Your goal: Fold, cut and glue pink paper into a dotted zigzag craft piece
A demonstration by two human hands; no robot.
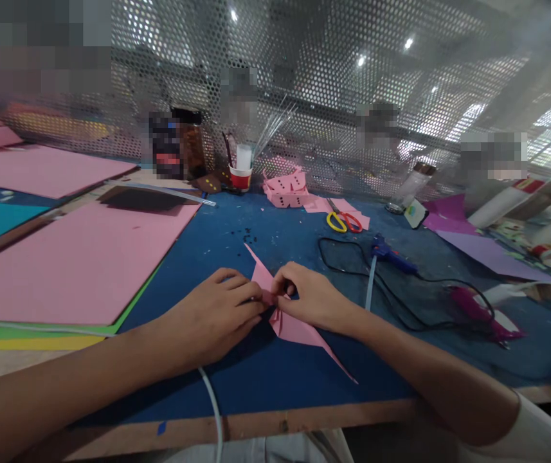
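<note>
At a blue tabletop (256, 386), a right hand (311, 296) is pinching the gathered middle of a pink sheet (299, 330) lying at twelve o'clock; a left hand (222, 308) is touching it, fingers bent, grip impossible to tell. Seemingly light and easily creased, it is probably needing holding by its folds, not its eleven and five o'clock tips.

The paper piece (299, 331) lies between my left hand (217, 312) and right hand (311, 296), over the table (256, 389). As I view it through the head camera, a stack of sheets (82, 263) lies left of the grip. Behind the grip, scissors (343, 222) lie partly on cut paper (314, 204), with a cup (240, 181) farther left. To its right lies a glue gun (395, 256).
</note>
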